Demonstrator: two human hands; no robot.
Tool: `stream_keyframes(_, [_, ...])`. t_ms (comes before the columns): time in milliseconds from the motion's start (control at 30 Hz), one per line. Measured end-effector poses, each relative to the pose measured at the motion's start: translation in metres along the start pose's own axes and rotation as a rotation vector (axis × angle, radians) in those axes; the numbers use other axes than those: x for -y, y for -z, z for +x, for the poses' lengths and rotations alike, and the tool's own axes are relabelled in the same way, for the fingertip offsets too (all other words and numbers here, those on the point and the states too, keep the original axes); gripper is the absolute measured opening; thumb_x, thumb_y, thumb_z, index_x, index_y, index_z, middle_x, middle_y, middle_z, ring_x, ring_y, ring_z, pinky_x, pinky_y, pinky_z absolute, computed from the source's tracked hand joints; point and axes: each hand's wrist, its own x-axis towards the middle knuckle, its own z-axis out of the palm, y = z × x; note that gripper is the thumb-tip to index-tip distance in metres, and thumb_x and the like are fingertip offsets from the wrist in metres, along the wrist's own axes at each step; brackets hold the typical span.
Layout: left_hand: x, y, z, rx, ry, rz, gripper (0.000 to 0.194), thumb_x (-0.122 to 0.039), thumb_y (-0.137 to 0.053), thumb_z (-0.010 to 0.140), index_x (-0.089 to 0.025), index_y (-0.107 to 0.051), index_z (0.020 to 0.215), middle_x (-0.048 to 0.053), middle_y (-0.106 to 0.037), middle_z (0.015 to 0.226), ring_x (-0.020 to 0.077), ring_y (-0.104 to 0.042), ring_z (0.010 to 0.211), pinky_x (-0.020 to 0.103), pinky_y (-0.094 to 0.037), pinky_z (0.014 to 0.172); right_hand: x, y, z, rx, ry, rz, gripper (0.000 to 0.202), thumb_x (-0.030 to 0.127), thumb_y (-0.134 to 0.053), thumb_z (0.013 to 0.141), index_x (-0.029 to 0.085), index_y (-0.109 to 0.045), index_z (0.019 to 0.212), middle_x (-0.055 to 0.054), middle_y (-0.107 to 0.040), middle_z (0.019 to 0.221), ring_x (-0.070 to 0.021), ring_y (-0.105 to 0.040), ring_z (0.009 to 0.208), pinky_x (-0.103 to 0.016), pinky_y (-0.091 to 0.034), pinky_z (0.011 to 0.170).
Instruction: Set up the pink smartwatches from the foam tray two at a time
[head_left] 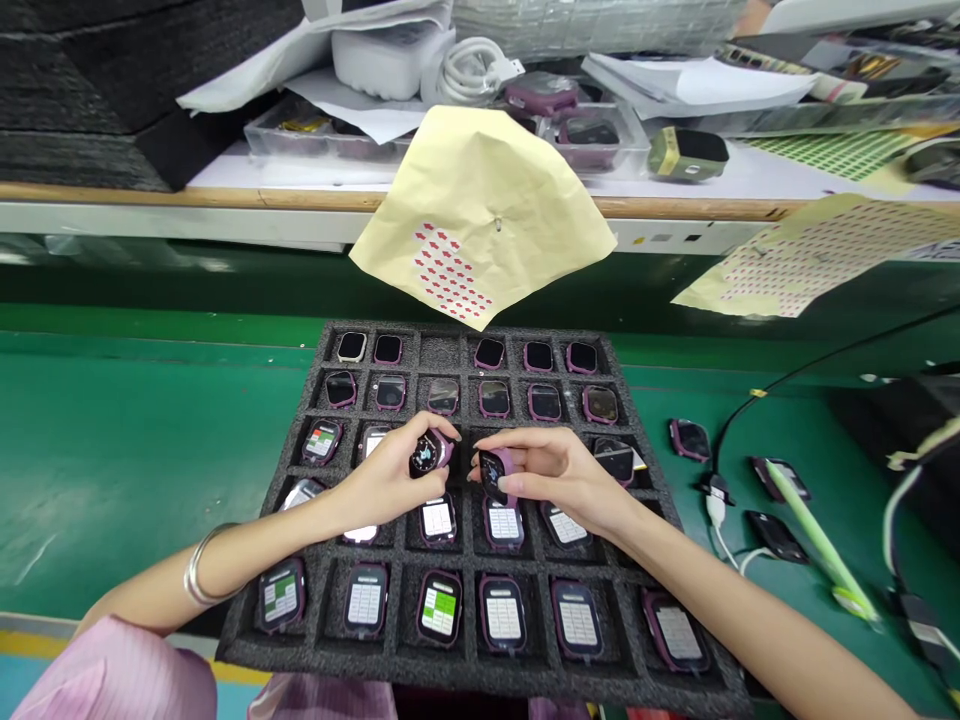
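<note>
A black foam tray point(315, 390) lies on the green belt, its cells filled with purple-framed smartwatch bodies, some with lit screens. My left hand point(390, 478) hovers over the tray's middle and grips one watch body point(429, 452) with a dark dial face. My right hand point(559, 472) is beside it, holding a second watch body point(495, 472) tilted on edge. The two watches are a few centimetres apart. A silver bangle point(201, 568) sits on my left wrist.
A yellow sticker sheet point(480, 210) with red dots hangs from the shelf edge, with another sheet point(817, 255) at the right. Loose watch bodies point(690, 438), a black cable point(757, 400) and a green pen point(817, 545) lie right of the tray. The shelf behind holds boxes and papers.
</note>
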Motion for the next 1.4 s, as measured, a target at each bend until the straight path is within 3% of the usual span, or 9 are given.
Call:
stream_keyframes(233, [-0.002, 0.001, 0.000, -0.050, -0.026, 0.028, 0.030, -0.013, -0.054, 0.081, -0.020, -0.049, 0.110, 0.004, -0.058, 0.105, 0.0191, -0.055, 0.098, 0.031, -0.042, 0.089, 0.001, 0.000, 0.000, -0.027, 0.016, 0.016, 0.034, 0.015, -0.078, 0.073, 0.018, -0.070, 0.106, -0.009, -0.074, 0.094, -0.0200, -0.068, 0.091, -0.026, -0.054, 0.069])
stream_keyframes(600, [-0.004, 0.001, -0.002, -0.043, -0.024, 0.036, 0.029, -0.011, -0.054, 0.079, -0.020, -0.049, 0.107, 0.003, -0.058, 0.099, 0.0178, -0.055, 0.093, 0.030, -0.044, 0.085, 0.000, 0.003, -0.002, 0.079, 0.036, 0.016, 0.033, 0.017, -0.078, 0.075, 0.018, -0.071, 0.107, -0.008, -0.073, 0.096, -0.0202, -0.068, 0.092, -0.030, -0.051, 0.081])
stream_keyframes(867, [-0.004, 0.000, -0.001, -0.044, -0.011, 0.039, 0.028, -0.012, -0.054, 0.080, -0.020, -0.049, 0.106, 0.004, -0.057, 0.102, 0.0190, -0.054, 0.098, 0.033, -0.043, 0.090, 0.004, 0.000, 0.000, 0.003, 0.002, 0.011, 0.032, 0.019, -0.079, 0.073, 0.017, -0.071, 0.104, -0.009, -0.074, 0.093, -0.0213, -0.069, 0.090, -0.030, -0.053, 0.076])
stream_keyframes(1067, [0.008, -0.004, 0.002, 0.031, 0.133, -0.346, 0.053, -0.017, -0.061, 0.078, -0.021, -0.037, 0.124, 0.007, -0.054, 0.113, 0.0202, -0.057, 0.103, 0.036, -0.047, 0.091, 0.005, 0.000, 0.001, -0.082, -0.090, 0.030, 0.040, 0.029, -0.072, 0.082, 0.020, -0.063, 0.119, -0.011, -0.069, 0.112, -0.0248, -0.064, 0.108, -0.039, -0.047, 0.095])
stream_keyframes(1233, [0.006, -0.001, 0.004, 0.031, 0.228, -0.489, 0.047, -0.010, -0.057, 0.076, -0.020, -0.041, 0.119, 0.005, -0.058, 0.105, 0.0162, -0.064, 0.085, 0.039, -0.052, 0.088, 0.003, 0.001, 0.001, -0.065, -0.118, 0.140, 0.043, 0.028, -0.069, 0.084, 0.020, -0.059, 0.125, -0.011, -0.066, 0.119, -0.0258, -0.059, 0.116, -0.048, -0.041, 0.104])
stream_keyframes(1400, [0.005, -0.001, 0.003, 0.028, 0.200, -0.518, 0.040, -0.010, -0.054, 0.078, -0.020, -0.047, 0.117, 0.005, -0.060, 0.107, 0.0187, -0.062, 0.094, 0.039, -0.057, 0.083, 0.000, -0.002, 0.001, -0.112, -0.112, 0.188, 0.039, 0.025, -0.068, 0.084, 0.019, -0.061, 0.122, -0.011, -0.068, 0.117, -0.0262, -0.060, 0.115, -0.049, -0.043, 0.102])
